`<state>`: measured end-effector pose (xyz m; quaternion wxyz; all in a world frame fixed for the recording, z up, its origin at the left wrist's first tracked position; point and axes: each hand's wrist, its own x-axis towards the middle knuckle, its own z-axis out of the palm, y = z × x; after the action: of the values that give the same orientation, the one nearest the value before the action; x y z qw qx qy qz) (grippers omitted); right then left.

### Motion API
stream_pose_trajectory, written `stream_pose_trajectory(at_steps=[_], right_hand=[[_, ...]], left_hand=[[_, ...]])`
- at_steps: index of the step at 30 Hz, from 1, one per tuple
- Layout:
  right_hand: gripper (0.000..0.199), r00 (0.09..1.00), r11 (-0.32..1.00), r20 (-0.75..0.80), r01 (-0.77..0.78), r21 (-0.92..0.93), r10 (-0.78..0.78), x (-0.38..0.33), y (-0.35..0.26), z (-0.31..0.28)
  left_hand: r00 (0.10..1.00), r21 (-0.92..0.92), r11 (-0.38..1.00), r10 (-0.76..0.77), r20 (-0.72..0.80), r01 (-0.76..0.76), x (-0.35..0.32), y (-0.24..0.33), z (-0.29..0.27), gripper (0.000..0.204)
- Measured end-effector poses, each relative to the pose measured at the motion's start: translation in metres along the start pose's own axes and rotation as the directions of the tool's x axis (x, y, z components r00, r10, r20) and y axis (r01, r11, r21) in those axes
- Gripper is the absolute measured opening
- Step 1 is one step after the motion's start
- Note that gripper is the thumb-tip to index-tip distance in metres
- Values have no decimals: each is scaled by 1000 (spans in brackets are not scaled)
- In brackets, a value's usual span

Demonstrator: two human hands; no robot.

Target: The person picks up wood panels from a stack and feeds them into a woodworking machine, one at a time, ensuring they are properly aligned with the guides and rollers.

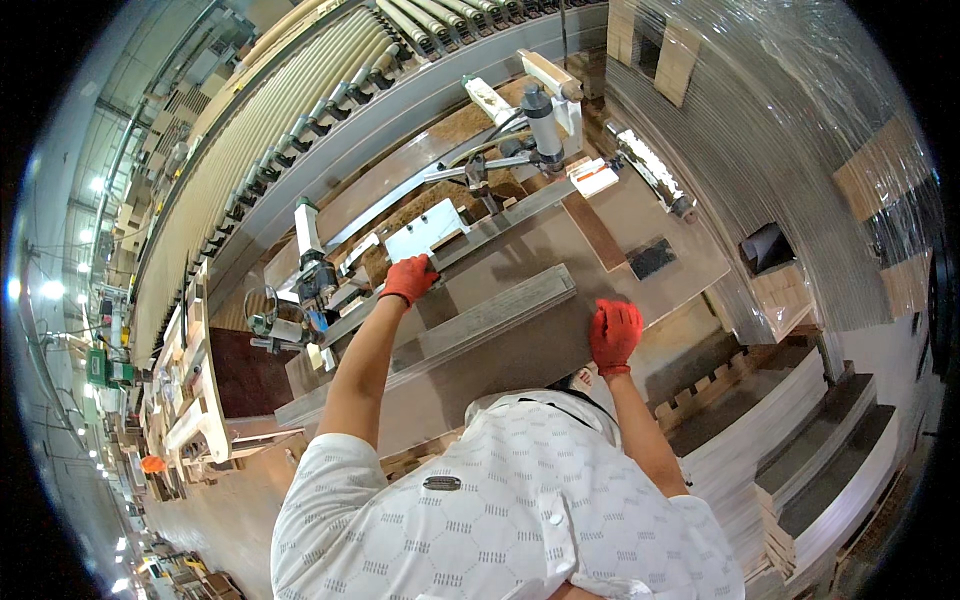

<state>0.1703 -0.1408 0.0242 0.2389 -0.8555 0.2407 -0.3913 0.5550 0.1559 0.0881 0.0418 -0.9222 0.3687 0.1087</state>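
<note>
My left hand (pixel 410 278), in a red glove, reaches to the long metal rail (pixel 495 232) of a work fixture, next to a white plate (pixel 428 230). Its fingers are bent at the rail; what they grip, if anything, is hidden. My right hand (pixel 615 335), also in a red glove, is curled at the near right part of the brown worktable (pixel 520 350), with nothing showing in it. Between the hands lies a stack of long grey planks (pixel 500 310), its right end close to my right hand.
Beyond the rail stand a grey cylinder (pixel 542 125) and a clamp unit (pixel 316 275). A brown strip (pixel 593 232) and a dark square piece (pixel 652 259) lie at the table's right. Wrapped board stacks (pixel 740 130) rise on the right; a roller conveyor (pixel 250 140) runs behind.
</note>
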Motion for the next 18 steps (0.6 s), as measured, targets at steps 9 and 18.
stream_pose_trajectory(at_steps=[9,18], right_hand=[[22,1000,1000,20,-24,-17,24,-3,1,1],[22,1000,1000,11,-8,-10,8,1,-1,8]], left_hand=[[1000,30,999,11,2,-12,0,1,3,44],[1000,18,1000,-19,-19,20,8,-12,8,48]])
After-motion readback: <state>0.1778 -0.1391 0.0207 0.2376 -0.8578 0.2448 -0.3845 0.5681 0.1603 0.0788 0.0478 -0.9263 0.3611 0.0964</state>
